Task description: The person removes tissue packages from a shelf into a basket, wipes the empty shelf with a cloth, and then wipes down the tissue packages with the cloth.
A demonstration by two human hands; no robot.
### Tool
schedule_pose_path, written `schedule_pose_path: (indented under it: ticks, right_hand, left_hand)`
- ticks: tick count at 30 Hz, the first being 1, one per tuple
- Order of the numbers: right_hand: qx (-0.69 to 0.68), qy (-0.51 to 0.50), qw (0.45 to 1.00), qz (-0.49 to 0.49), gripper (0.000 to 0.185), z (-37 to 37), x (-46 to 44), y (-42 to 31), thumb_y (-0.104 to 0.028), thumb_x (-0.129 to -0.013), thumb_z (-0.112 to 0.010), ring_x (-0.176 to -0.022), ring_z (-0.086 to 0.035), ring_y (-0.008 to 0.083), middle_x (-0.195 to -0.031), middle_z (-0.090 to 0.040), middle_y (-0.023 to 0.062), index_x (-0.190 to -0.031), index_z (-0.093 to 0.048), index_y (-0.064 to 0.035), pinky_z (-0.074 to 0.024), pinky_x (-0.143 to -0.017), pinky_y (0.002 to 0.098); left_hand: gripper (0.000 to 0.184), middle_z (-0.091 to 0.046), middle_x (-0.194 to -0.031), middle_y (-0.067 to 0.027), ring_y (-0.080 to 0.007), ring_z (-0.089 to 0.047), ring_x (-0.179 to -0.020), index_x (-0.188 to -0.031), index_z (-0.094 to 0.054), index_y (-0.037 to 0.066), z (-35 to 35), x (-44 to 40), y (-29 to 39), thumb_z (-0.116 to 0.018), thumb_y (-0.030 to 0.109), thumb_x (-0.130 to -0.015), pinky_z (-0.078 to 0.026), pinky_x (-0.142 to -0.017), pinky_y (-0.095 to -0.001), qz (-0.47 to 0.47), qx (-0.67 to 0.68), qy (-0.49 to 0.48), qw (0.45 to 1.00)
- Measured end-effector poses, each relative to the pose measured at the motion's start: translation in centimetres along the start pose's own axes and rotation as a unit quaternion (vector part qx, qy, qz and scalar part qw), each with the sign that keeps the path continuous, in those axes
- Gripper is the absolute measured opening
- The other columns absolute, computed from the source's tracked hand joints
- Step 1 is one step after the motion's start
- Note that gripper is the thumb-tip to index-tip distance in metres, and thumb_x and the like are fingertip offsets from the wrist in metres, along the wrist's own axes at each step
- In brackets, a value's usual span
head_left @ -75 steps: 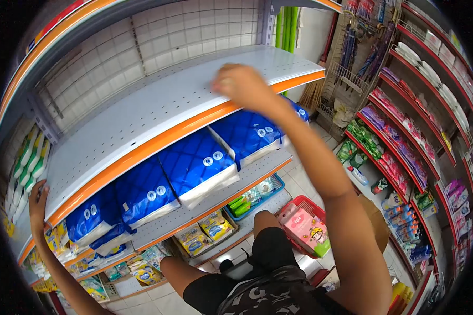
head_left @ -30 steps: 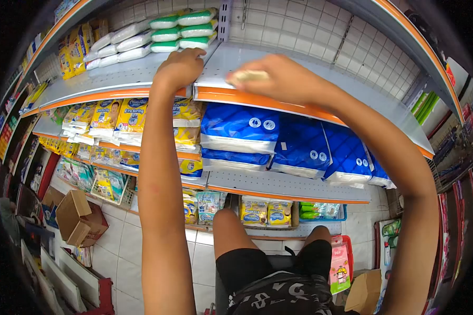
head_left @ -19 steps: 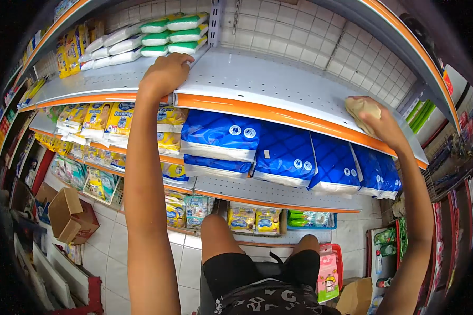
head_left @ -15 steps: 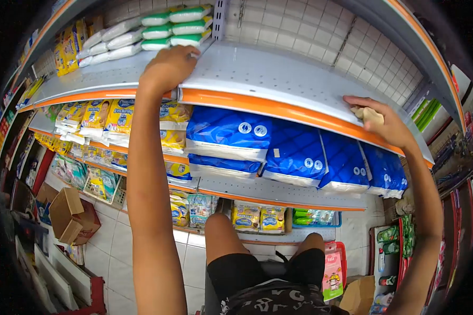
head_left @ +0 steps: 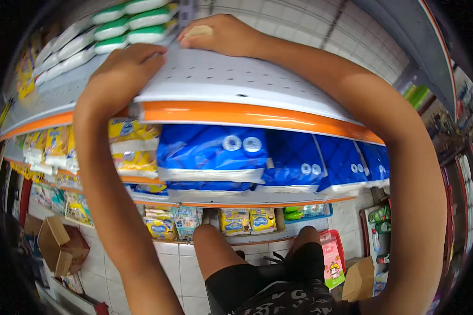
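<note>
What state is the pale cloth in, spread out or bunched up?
Bunched up: the pale cloth shows only as a wad in the right hand.

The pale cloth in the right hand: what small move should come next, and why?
I'd probably slide the cloth rightward along the shelf. The right hand holds it bunched near that shelf's left end, close to the left hand, while the white surface with its small holes stretches off to the right.
</note>
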State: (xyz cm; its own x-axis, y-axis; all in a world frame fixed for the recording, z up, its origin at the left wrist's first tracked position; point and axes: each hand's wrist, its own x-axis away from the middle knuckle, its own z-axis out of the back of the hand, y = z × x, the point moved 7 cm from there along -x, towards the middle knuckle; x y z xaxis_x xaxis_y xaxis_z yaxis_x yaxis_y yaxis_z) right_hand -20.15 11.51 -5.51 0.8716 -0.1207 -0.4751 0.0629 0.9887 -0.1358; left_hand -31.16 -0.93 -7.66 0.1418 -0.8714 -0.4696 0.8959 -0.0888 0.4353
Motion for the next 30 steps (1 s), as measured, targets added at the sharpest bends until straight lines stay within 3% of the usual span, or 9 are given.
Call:
schedule_pose_path:
  ticks: [4,9,10,11,17,19,21,27,30]
  right_hand:
    - [0.103,-0.023,0.988,-0.116,0.039,4.3,6.4,7.1,-0.043,-0.088,-0.056,-0.1,-0.06,0.0246,-0.105,-0.066,0.009,-0.108,-0.065,-0.01,-0.0445,-0.091,0.0327]
    - [0.104,-0.036,0.932,-0.344,0.04,15.7,26.6,15.5,-0.04,-0.092,-0.05,-0.102,-0.058,0.0225,-0.108,-0.064,0.0123,-0.111,-0.063,-0.0071,-0.0428,-0.092,0.0312]
    - [0.188,-0.053,0.943,-0.268,0.041,19.0,31.4,16.2,-0.04,-0.093,-0.048,-0.096,-0.06,0.0234,-0.104,-0.065,0.0127,-0.109,-0.063,-0.0057,-0.0436,-0.089,0.0323]
    - [0.177,-0.013,0.871,-0.458,0.044,22.6,38.4,18.0,-0.043,-0.092,-0.047,-0.094,-0.06,0.0244,-0.103,-0.065,0.0138,-0.109,-0.063,-0.0052,-0.0447,-0.087,0.0335]
    - [0.231,0.164,0.762,-0.582,0.042,35.2,62.3,15.0,-0.04,-0.091,-0.051,-0.081,-0.06,0.0172,-0.087,-0.067,0.0115,-0.103,-0.066,-0.0024,-0.0464,-0.077,0.0327]
    - [0.234,0.318,0.743,-0.54,0.043,34.1,59.0,8.1,-0.039,-0.093,-0.051,-0.082,-0.057,0.0141,-0.09,-0.065,0.0089,-0.105,-0.065,-0.0011,-0.0462,-0.073,0.0301]
    - [-0.181,0.521,0.713,-0.433,0.05,31.6,58.6,6.5,-0.043,-0.093,-0.05,-0.091,-0.061,0.0162,-0.105,-0.062,0.0092,-0.116,-0.058,0.0001,-0.0503,-0.076,0.0312]
    - [-0.46,0.481,0.668,-0.333,0.05,22.0,50.2,-5.0,-0.044,-0.095,-0.043,-0.104,-0.059,0.02,-0.116,-0.059,0.0105,-0.122,-0.049,-0.0016,-0.049,-0.089,0.0335]
    - [-0.489,0.495,0.641,-0.323,0.038,16.2,48.6,-8.0,-0.038,-0.096,-0.044,-0.093,-0.06,0.0152,-0.102,-0.06,0.0064,-0.113,-0.05,-0.0052,-0.0504,-0.083,0.0307]
  left_hand:
    - [0.037,-0.061,-0.111,-0.0148,-0.0299,-0.058,-0.096,-0.115,-0.059,0.006,0.3,0.0,0.9,-0.048,0.029,-0.089,-0.045,-0.085,-0.0339,-0.12,-0.049,0.018,0.991]
    - [0.036,-0.053,-0.125,-0.0117,-0.0301,-0.043,-0.118,-0.12,-0.056,0.007,0.2,-0.2,0.6,-0.046,0.025,-0.09,-0.03,-0.102,-0.034,-0.05,-0.097,-0.038,0.993]
    - [0.035,-0.052,-0.127,-0.0111,-0.0309,-0.041,-0.12,-0.12,-0.056,0.008,0.1,-0.2,0.6,-0.045,0.023,-0.091,-0.029,-0.103,-0.0338,-0.025,-0.084,-0.044,0.995]
    - [0.035,-0.052,-0.127,-0.0111,-0.0309,-0.041,-0.12,-0.12,-0.056,0.008,-0.1,-0.4,0.4,-0.045,0.023,-0.091,-0.029,-0.103,-0.0338,-0.027,-0.091,-0.046,0.994]
    - [0.032,-0.057,-0.118,-0.0138,-0.0258,-0.052,-0.109,-0.116,-0.057,0.004,0.0,-1.2,0.2,-0.05,0.016,-0.087,-0.037,-0.095,-0.0304,-0.016,-0.047,-0.042,0.998]
    - [0.028,-0.06,-0.111,-0.0132,-0.0226,-0.056,-0.101,-0.112,-0.058,0.002,0.1,-1.4,-0.9,-0.05,0.01,-0.086,-0.04,-0.089,-0.0284,-0.06,-0.04,-0.012,0.997]
    - [0.028,-0.06,-0.11,-0.0137,-0.0206,-0.056,-0.101,-0.112,-0.058,0.002,0.9,-0.8,-1.0,-0.051,0.009,-0.086,-0.04,-0.089,-0.0271,-0.012,-0.045,0.033,0.998]
    - [0.025,-0.06,-0.112,-0.0091,-0.0169,-0.054,-0.108,-0.111,-0.059,0.001,1.7,0.5,0.3,-0.046,0.014,-0.095,-0.037,-0.096,-0.0277,-0.067,0.147,0.127,0.979]
    - [0.027,-0.06,-0.109,-0.0099,-0.0187,-0.055,-0.106,-0.112,-0.058,0.0,-1.2,7.5,12.7,-0.048,0.017,-0.094,-0.041,-0.093,-0.0314,-0.095,0.248,0.165,0.95]
